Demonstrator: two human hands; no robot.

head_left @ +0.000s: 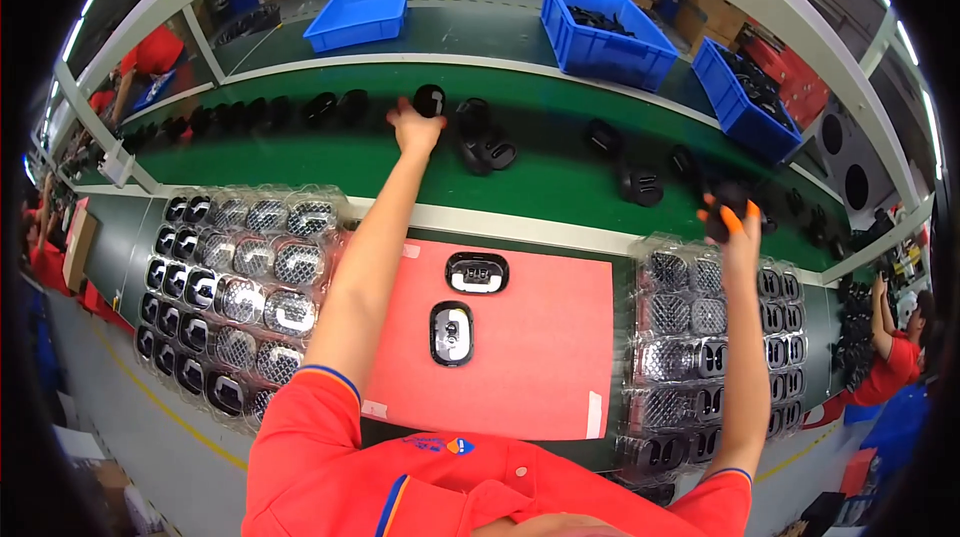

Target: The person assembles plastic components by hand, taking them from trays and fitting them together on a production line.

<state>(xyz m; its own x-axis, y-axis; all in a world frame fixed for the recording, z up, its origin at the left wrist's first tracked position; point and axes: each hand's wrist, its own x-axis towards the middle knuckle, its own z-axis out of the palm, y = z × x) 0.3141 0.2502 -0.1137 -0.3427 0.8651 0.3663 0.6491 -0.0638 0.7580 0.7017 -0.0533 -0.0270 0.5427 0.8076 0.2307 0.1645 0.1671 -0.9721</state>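
Note:
My left hand (415,127) reaches far out over the green conveyor belt (300,162) and grips a round black part (430,99). My right hand (735,227), with orange fingertip covers, holds another black part (728,207) at the belt's near right edge. Two oval black-and-silver parts (477,273) (451,333) lie on the red mat (540,337) in front of me. More black parts (485,142) sit on the belt between my hands.
Clear blister trays of silver mesh parts stand left (235,287) and right (710,347) of the mat. Blue bins (600,32) (358,12) (745,97) sit on the shelf behind the belt. Other people in red shirts work at far left (150,57) and far right (890,357).

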